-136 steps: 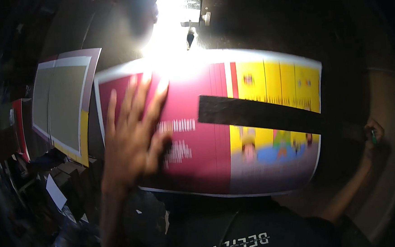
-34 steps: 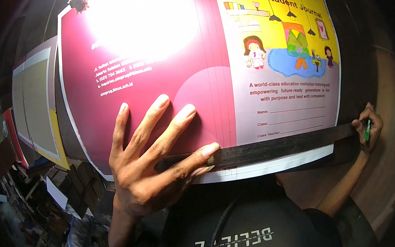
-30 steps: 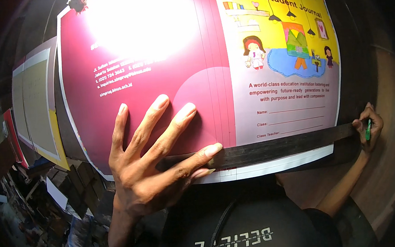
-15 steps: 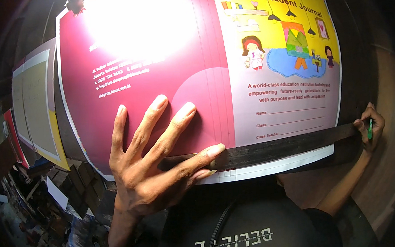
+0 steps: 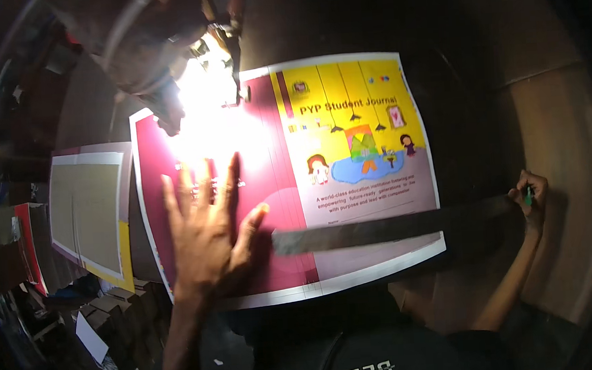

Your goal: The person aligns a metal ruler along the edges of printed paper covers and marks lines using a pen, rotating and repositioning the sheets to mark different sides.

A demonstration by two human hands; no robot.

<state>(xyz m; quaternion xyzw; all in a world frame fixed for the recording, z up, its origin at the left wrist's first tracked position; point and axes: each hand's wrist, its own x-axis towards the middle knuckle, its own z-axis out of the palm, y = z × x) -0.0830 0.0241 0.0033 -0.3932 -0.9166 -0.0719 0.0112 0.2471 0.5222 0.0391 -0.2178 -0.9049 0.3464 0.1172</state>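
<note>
1. The left hand's fingers are spread wide and flat, with nothing gripped; the thumb points toward the upper right.
2. The left hand lies palm down over the maroon half of a large printed sheet.
3. The right hand, off to the right, is curled around a slim green object.
4. A long dark strip runs from the right hand's fingers leftward across the sheet's lower part, ending just beside the left thumb. I cannot tell whether it touches the paper.
5. The sheet lies on a dark table, in front of the person's dark shirt. Its right half has yellow above, mauve below and child-like drawings; white margins frame it.
6. A glaring light washes out the sheet's upper left.
7. Farther left is a grey board with a white, mauve and yellow border; beyond it, a red-covered item.
</note>
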